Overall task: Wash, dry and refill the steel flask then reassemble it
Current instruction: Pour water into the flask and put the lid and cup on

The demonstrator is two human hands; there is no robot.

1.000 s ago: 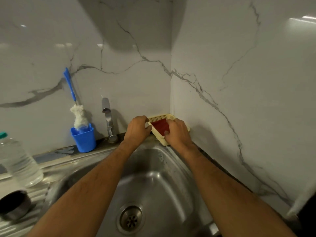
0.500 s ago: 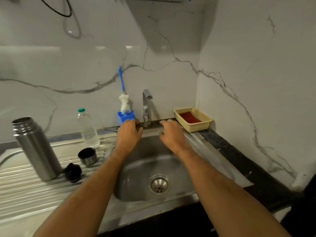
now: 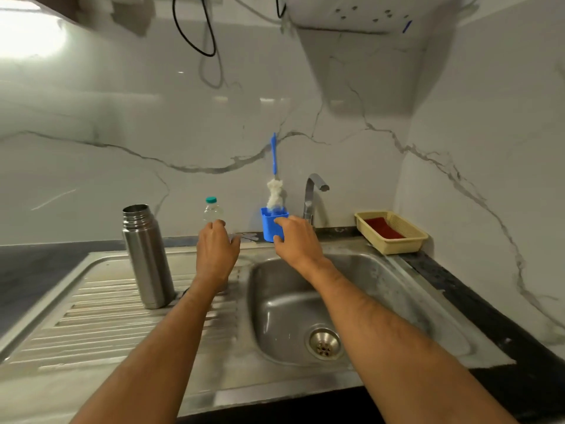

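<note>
The open steel flask [image 3: 146,255] stands upright, without its lid, on the ribbed drainboard [image 3: 101,310] left of the sink bowl [image 3: 293,304]. My left hand [image 3: 217,249] reaches toward a clear water bottle [image 3: 212,209] with a green cap at the wall, covering its lower part; fingers look relaxed. My right hand [image 3: 298,240] is at a blue cup [image 3: 272,224] holding a bottle brush [image 3: 275,179], with index finger at the rim and thumb low on its front. My left forearm hides the flask's caps.
A steel tap [image 3: 312,194] rises behind the sink, just right of the blue cup. A cream basket [image 3: 394,240] with a red pad sits in the back right corner. Black cables [image 3: 195,35] hang on the marble wall above.
Both hands have left the cream basket and swung left. The right hand has come to the blue cup and the left hand to the water bottle. The view has pulled back and tilted up.
</note>
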